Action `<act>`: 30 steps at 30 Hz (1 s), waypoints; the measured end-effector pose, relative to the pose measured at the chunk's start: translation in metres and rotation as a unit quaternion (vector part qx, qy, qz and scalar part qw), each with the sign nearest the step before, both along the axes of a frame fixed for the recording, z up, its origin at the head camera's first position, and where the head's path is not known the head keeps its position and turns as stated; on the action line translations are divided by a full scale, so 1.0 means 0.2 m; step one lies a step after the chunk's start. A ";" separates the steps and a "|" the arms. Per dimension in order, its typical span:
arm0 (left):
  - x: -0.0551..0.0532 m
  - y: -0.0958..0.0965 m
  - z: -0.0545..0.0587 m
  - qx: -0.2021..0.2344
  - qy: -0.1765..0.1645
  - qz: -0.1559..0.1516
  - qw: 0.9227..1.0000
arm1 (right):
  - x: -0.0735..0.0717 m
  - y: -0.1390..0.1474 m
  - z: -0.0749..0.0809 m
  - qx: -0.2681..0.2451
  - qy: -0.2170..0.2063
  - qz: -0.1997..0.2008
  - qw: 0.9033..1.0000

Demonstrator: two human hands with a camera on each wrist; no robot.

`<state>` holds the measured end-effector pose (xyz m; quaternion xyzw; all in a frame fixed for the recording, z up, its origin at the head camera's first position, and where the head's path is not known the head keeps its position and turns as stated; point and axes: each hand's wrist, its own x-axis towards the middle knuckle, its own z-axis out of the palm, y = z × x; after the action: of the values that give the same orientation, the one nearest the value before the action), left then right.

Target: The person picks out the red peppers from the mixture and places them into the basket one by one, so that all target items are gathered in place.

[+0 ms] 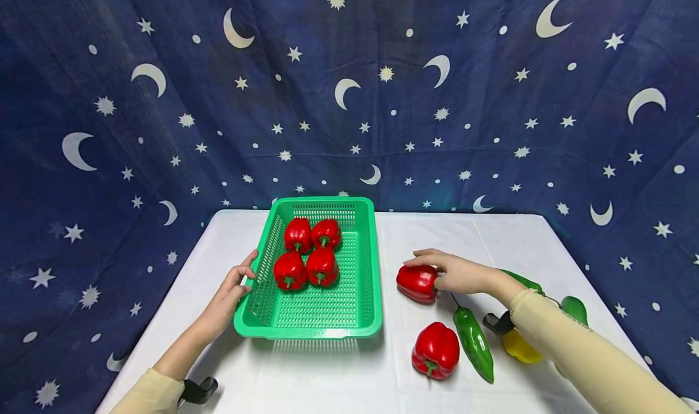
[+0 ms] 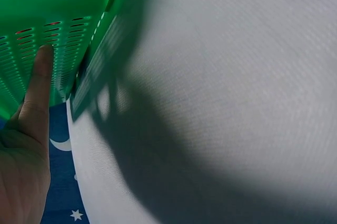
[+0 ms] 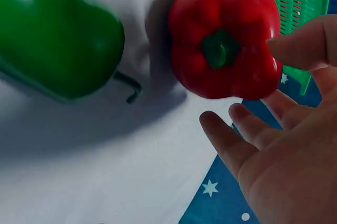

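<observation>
My right hand (image 1: 455,271) is over a red bell pepper (image 1: 417,283) on the white table, right of the basket. In the right wrist view the thumb touches the pepper's (image 3: 224,40) side, and a finger passes behind it; two other fingers stand apart from it. My left hand (image 1: 224,298) rests at the left rim of a green plastic basket (image 1: 308,332), where a straight finger (image 2: 39,87) touches the slotted outer wall in the left wrist view. Inside, several red bell peppers (image 1: 322,266) sit together towards the upper left.
Another red bell pepper (image 1: 435,349) lies nearer me. Beside it is a long green chili pepper (image 1: 473,344). A yellow vegetable (image 1: 521,347) and a green one (image 1: 574,310) are partly hidden by my right sleeve. A dark blue star-patterned cloth (image 1: 349,128) hangs behind the table.
</observation>
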<state>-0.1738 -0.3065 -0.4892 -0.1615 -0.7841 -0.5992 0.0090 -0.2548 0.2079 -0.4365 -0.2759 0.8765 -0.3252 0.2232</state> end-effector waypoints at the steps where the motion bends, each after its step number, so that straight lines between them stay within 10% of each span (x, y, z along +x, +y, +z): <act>1: 0.00 0.00 0.00 0.000 0.001 0.000 1.000 | 0.00 0.00 0.00 0.001 -0.002 0.002 1.000; 30: 0.00 0.00 0.00 0.005 0.008 -0.004 1.000 | 0.02 -0.06 -0.05 0.050 0.082 -0.007 0.995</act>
<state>-0.1742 -0.3064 -0.4895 -0.1693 -0.7805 -0.6016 0.0137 -0.2498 0.1961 -0.4466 -0.2841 0.9088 -0.2592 0.1621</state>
